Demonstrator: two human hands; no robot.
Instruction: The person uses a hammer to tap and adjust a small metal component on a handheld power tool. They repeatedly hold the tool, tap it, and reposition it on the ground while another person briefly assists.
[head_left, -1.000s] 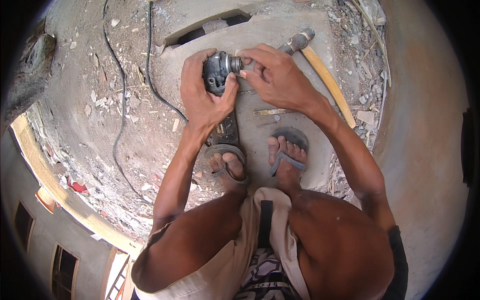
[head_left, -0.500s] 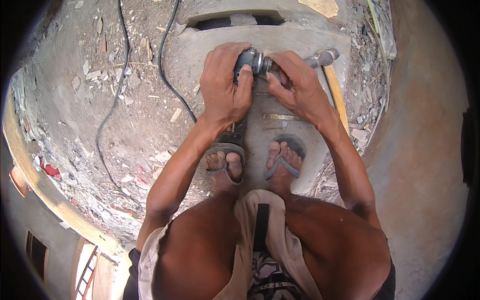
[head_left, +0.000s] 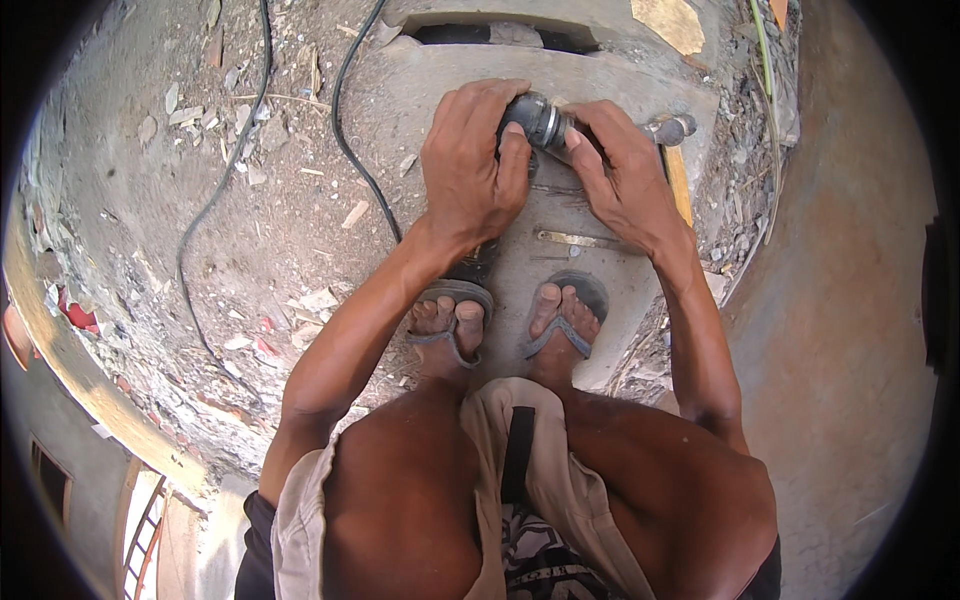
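Observation:
A black corded power tool [head_left: 530, 115] lies across the concrete in front of my feet, its ringed, silver-banded nose turned to the right. My left hand [head_left: 475, 160] wraps round its head, thumb on the near side. At the tip of the nose, the fingers and thumb of my right hand [head_left: 620, 165] are curled round the end and cover most of it. Part of the dark body shows below my left wrist, beside my left sandal. Just beyond my right hand rests a hammer [head_left: 672, 130] with a wooden handle, partly behind that hand and wrist.
A flat metal strip [head_left: 580, 239] lies on the concrete slab between my hands and feet. A black cable [head_left: 345, 130] and a second cable [head_left: 262, 90] run over rubble at left. Beyond the tool is a slot [head_left: 500, 33] in the concrete. A wall [head_left: 850, 250] rises at right.
Both hands and the tool's head appear slightly further right in the picture, as the view has shifted. My right fingers have closed further over the nose, hiding more of its tip.

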